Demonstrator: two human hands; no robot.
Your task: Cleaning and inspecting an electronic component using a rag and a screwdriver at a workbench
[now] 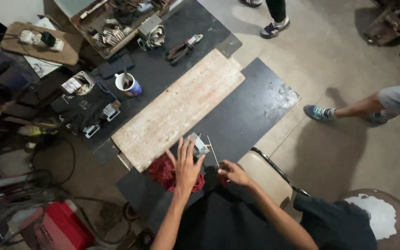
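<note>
Two hands low centre: left hand (187, 163) spread over small metal part (199, 144), likely stiff, light; right hand (232, 172) pinching thin rod (212, 153).

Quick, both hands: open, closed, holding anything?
Left hand: open, fingers spread over the small metal part and the red rag.
Right hand: fingers curled around a thin rod.
</note>
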